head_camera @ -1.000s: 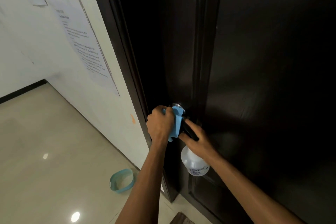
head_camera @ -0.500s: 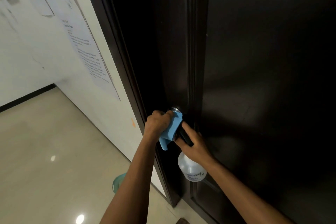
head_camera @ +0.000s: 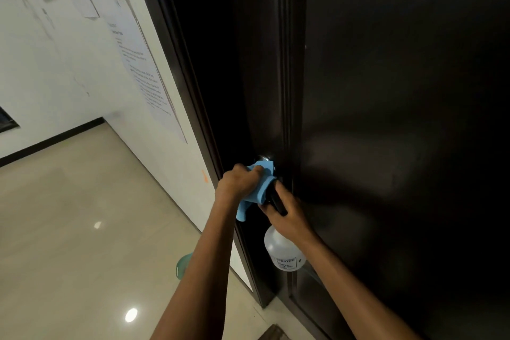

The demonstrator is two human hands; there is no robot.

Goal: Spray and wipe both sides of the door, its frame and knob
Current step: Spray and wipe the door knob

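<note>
1. Door (head_camera: pixel 386 91): dark brown, panelled.
2. Frame (head_camera: pixel 176 44): dark, along the door's left edge.
3. Knob (head_camera: pixel 264 158): silver, mostly covered by blue cloth (head_camera: pixel 260 185).
4. Spray bottle (head_camera: pixel 283 252): translucent white, labelled, hanging below the knob.

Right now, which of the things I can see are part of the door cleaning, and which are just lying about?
Part of the job:
- blue cloth, gripped by the left hand at the knob
- spray bottle, held by the right hand
- dark door and its frame

Just there:
- printed notices on the wall
- teal bowl-like thing on the floor, half hidden by the arm
</note>
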